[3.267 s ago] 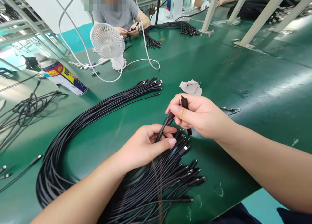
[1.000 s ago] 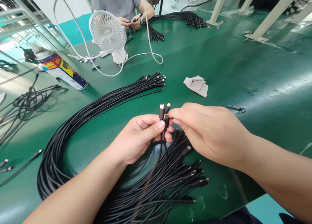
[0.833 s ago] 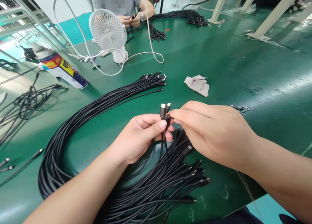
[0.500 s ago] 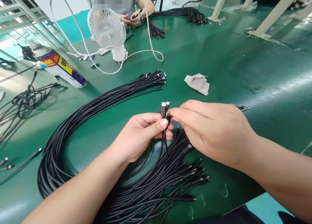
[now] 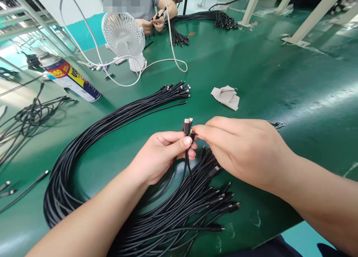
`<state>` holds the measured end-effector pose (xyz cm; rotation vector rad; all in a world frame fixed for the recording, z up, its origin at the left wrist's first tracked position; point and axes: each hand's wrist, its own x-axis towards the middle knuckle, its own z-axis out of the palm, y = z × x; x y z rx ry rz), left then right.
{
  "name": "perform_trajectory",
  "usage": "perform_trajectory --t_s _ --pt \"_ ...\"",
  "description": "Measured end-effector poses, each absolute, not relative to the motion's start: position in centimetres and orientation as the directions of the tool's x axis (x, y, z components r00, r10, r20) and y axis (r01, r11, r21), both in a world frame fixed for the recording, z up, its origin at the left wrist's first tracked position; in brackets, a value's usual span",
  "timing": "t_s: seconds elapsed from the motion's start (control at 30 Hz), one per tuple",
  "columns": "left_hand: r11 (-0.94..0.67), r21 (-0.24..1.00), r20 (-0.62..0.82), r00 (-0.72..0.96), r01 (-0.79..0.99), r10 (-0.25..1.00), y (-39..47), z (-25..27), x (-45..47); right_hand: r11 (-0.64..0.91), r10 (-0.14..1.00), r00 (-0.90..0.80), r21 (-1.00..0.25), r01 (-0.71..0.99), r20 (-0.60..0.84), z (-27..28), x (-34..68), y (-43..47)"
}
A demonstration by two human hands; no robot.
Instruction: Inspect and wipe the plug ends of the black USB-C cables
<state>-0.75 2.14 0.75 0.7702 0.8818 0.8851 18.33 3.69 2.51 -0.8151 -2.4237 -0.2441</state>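
Observation:
Between thumb and fingers, my left hand (image 5: 160,154) pinches a few black USB cables (image 5: 186,128) just below their connectors, whose metal tips point up. My right hand (image 5: 243,149) is closed close beside them, thumb and forefinger pressed together at the nearest connector. Whatever its fingertips hold is hidden from view. Under both hands lies a thick bundle of black cables (image 5: 92,128), curved into a U on the green table (image 5: 268,81). One set of its connector ends lies beyond my hands, the other in front, partly covered by my wrists.
A crumpled grey cloth (image 5: 226,97) lies past my right hand, and thin metal tweezers (image 5: 276,124) partly show behind it. At left are a spray can (image 5: 74,80) and tangled cables (image 5: 30,117). Beyond the white fan (image 5: 124,38), another person's hands (image 5: 152,25) hold cables.
My left fingers and the held connectors have shifted very slightly, with the right fingertips staying beside them. The other person's hands have moved a little. The objects on the table stay put.

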Motion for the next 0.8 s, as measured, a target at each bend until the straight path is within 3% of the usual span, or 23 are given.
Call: perform_trajectory --t_s 0.8 --pt "0.413 0.859 -0.310 0.335 -0.303 0.890 2.26 0.75 -0.83 0.796 0.516 -0.675 -0.004 0.606 0.527 2.67 18.74 3.66"
